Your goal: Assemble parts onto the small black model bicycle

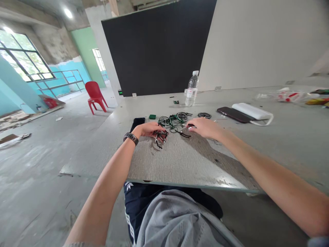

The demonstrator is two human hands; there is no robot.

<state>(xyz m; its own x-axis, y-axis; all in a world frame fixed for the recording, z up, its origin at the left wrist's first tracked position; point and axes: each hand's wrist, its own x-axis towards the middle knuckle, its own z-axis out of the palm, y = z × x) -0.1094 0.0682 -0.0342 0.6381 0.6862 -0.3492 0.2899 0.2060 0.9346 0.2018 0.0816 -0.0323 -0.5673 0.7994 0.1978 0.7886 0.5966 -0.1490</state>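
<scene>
My left hand (pixel 149 129), a watch on its wrist, grips a small black bicycle frame part (pixel 160 137) on the grey board (pixel 180 164). My right hand (pixel 205 127) rests on the board with its fingertips pinching a small dark piece (pixel 190 126); what that piece is I cannot tell. Just beyond both hands stands a green miniature bicycle (pixel 173 120) with two spoked wheels. A loose wheel (pixel 204 115) lies to its right. Thin black wire-like parts (pixel 183 133) lie between my hands.
A water bottle (pixel 192 89) stands behind the bicycle. A black phone (pixel 137 122) lies at the left, another dark phone (pixel 232 114) and a white power bank (pixel 252 111) at the right. A small green block (pixel 152 116) sits near. A red chair (pixel 95 96) stands far left.
</scene>
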